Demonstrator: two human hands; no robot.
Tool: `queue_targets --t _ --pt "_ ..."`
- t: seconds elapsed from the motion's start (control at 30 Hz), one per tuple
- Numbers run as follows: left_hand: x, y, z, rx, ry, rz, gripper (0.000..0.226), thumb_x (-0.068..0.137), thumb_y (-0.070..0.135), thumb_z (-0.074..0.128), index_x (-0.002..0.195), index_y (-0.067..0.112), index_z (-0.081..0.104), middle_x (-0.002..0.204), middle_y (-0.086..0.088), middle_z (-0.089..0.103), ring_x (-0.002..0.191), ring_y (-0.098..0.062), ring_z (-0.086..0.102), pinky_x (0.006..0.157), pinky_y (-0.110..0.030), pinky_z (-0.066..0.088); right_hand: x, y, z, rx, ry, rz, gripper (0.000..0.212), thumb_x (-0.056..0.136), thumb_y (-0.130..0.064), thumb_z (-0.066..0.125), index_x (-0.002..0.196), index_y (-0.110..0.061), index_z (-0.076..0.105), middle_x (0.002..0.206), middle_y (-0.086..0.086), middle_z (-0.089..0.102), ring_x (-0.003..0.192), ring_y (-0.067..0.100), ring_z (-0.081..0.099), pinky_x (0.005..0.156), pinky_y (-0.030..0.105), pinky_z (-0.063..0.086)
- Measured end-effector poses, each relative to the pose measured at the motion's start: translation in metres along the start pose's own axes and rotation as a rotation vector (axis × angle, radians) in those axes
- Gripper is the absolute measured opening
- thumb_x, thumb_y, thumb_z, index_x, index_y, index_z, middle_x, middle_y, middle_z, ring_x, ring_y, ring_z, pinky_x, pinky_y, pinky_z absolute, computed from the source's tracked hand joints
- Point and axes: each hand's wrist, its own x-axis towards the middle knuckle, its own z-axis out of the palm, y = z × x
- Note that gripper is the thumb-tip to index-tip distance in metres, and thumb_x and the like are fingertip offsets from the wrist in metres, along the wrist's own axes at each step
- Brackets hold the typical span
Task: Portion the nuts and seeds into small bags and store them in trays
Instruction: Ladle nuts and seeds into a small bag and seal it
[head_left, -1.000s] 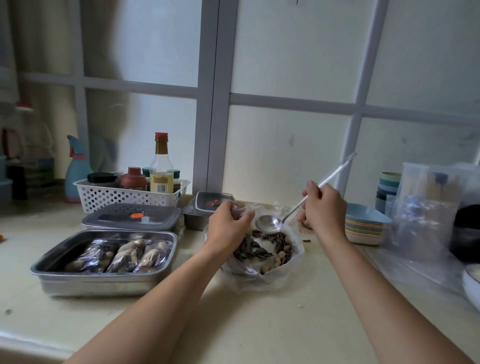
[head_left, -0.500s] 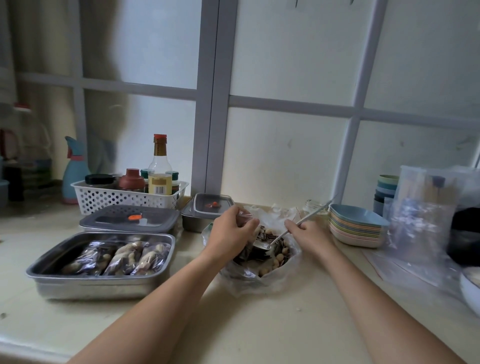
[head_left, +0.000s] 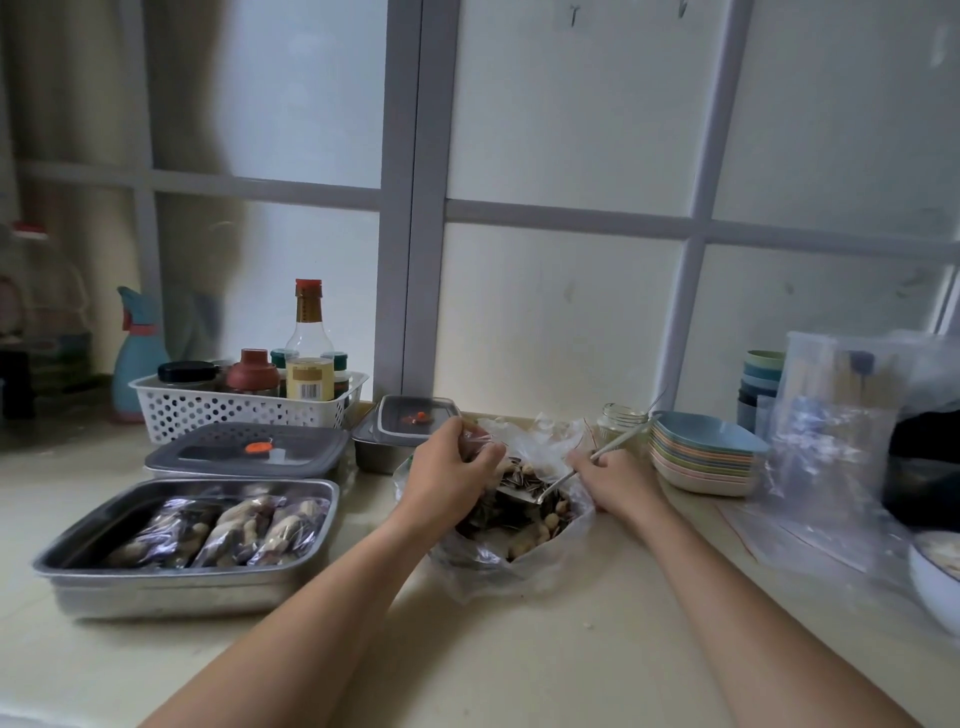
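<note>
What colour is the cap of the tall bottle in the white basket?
The cap is red, seen best in the head view.

i count two hands, left hand (head_left: 447, 470) and right hand (head_left: 618, 475); one spoon (head_left: 557, 484); one big bag (head_left: 519, 564) of nuts; three filled bags (head_left: 228, 530) in one open tray (head_left: 171, 592); one small bag (head_left: 480, 439) (pinched by the left hand); two lidded trays (head_left: 244, 449); one basket (head_left: 208, 410); one jar (head_left: 621, 423).

Only the arms show up here, pretty slim ones. The left forearm (head_left: 311, 613) and right forearm (head_left: 737, 613) are bare from the bottom of the shot up to the wrists. The left hand (head_left: 449, 470) and right hand (head_left: 615, 475) are bare too, right down to the fingers (head_left: 491, 453). The frame cuts off the upper arms.
</note>
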Motion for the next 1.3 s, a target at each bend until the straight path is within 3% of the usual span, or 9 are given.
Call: queue_targets --t 0.13,0.23,0.4,0.6,0.73,0.93,1.07,1.23,1.3 --pt "-0.001 -0.001 -0.001 0.013 -0.003 0.005 0.018 0.092 0.035 0.073 0.104 0.024 0.064 0.097 0.012 0.074 0.089 -0.005 0.07 0.079 -0.025 0.055 0.002 0.003 0.0 -0.078 0.016 0.004 0.059 0.096 -0.057 0.051 0.057 -0.015 0.061 0.087 0.011 0.069 0.084 0.027 0.065 0.064 0.031 0.042" --pt "-0.001 -0.001 -0.001 0.003 -0.002 0.007 0.017 0.091 0.034 0.074 0.102 0.025 0.065 0.097 0.013 0.074 0.089 -0.003 0.069 0.078 -0.024 0.054 0.0 0.001 -0.001 -0.154 -0.072 0.052 0.061 0.099 -0.065 0.037 0.091 -0.019 0.076 0.111 0.012 0.071 0.108 0.03 0.065 0.082 0.033 0.047" --pt "0.001 -0.002 -0.001 0.013 -0.027 -0.006 0.024 0.089 0.036 0.074 0.107 0.025 0.063 0.095 0.008 0.075 0.084 -0.007 0.071 0.074 -0.025 0.056 0.004 -0.003 0.001 -0.117 -0.059 0.035 0.056 0.102 -0.049 0.045 0.093 -0.004 0.077 0.107 0.018 0.074 0.11 0.033 0.065 0.082 0.032 0.044" --pt "-0.001 -0.001 -0.002 0.026 -0.035 -0.028 0.035 0.087 0.034 0.077 0.115 0.023 0.06 0.091 0.006 0.075 0.079 -0.008 0.071 0.068 -0.024 0.053 0.001 -0.003 0.0 0.123 -0.028 0.082 0.046 0.097 -0.038 0.061 0.058 -0.015 0.055 0.062 0.003 0.059 0.068 0.024 0.06 0.06 0.031 0.043" --pt "0.0 0.0 -0.003 0.024 -0.021 -0.037 0.035 0.09 0.033 0.075 0.12 0.022 0.06 0.096 0.006 0.073 0.085 -0.007 0.07 0.071 -0.023 0.053 0.0 -0.002 -0.002 0.265 -0.034 0.122 0.039 0.092 -0.036 0.067 0.075 -0.001 0.073 0.066 0.008 0.068 0.069 0.029 0.07 0.078 0.044 0.061" --pt "-0.001 0.003 -0.004 0.041 -0.013 -0.032 0.035 0.091 0.031 0.074 0.121 0.02 0.06 0.094 0.006 0.07 0.082 -0.006 0.067 0.071 -0.024 0.051 -0.002 -0.009 -0.005 0.231 0.07 0.027 0.04 0.097 -0.034 0.06 0.08 0.0 0.074 0.069 0.014 0.072 0.068 0.031 0.069 0.074 0.043 0.061" --pt "-0.002 0.003 -0.005 0.025 -0.024 -0.042 0.041 0.087 0.027 0.076 0.124 0.02 0.058 0.093 0.005 0.072 0.079 -0.009 0.069 0.073 -0.026 0.054 -0.007 -0.019 -0.011 0.266 0.121 -0.01 0.038 0.098 -0.042 0.056 0.08 -0.016 0.077 0.061 -0.001 0.062 0.072 0.026 0.062 0.07 0.035 0.045" --pt "-0.001 0.002 -0.005 0.021 -0.014 -0.052 0.046 0.087 0.027 0.077 0.127 0.019 0.056 0.094 0.004 0.072 0.087 -0.012 0.07 0.083 -0.033 0.057 -0.009 -0.031 -0.019 0.394 0.223 -0.056 0.035 0.097 -0.03 0.052 0.071 -0.017 0.071 0.051 -0.003 0.062 0.056 0.025 0.062 0.065 0.041 0.053" --pt "-0.001 0.003 -0.005 0.024 -0.013 -0.054 0.046 0.088 0.027 0.076 0.128 0.019 0.055 0.095 0.003 0.072 0.089 -0.014 0.07 0.085 -0.036 0.057 -0.013 -0.036 -0.021 0.407 0.234 -0.08 0.037 0.1 -0.029 0.052 0.074 -0.009 0.067 0.053 0.001 0.065 0.046 0.022 0.059 0.051 0.035 0.052"
